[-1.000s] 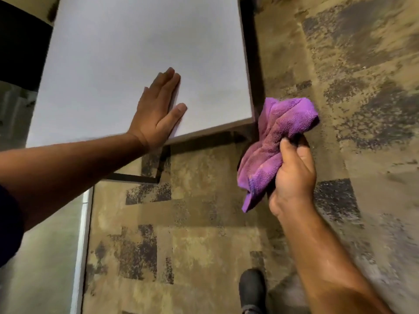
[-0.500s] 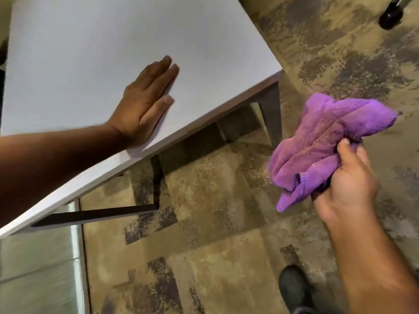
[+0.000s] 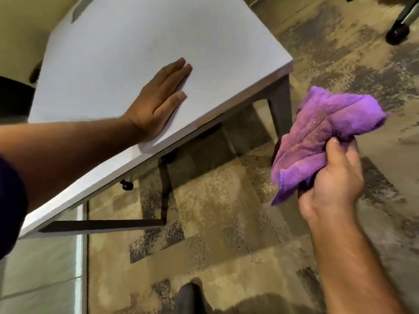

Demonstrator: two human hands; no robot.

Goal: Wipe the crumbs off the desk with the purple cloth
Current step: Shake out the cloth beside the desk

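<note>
The white desk (image 3: pixel 127 53) fills the upper left, its near right corner pointing toward the carpet. My left hand (image 3: pixel 158 103) lies flat on the desktop close to the front edge, fingers together and holding nothing. My right hand (image 3: pixel 331 184) is off the desk, out over the carpet to the right of the desk corner, and grips the bunched purple cloth (image 3: pixel 322 134), which sticks up and left from my fist. I cannot make out crumbs on the desktop; pale specks show on the carpet below the cloth.
A dark desk leg (image 3: pixel 280 105) and a black frame bar (image 3: pixel 163 189) stand under the desk. Patterned brown carpet (image 3: pixel 215 223) covers the floor. A chair caster (image 3: pixel 396 35) sits top right. My dark shoe (image 3: pixel 188 295) is at the bottom.
The view has swung, so the desk now slants further left. My right hand with the cloth has stayed off the desk beside its corner. My left hand stays flat on the desktop.
</note>
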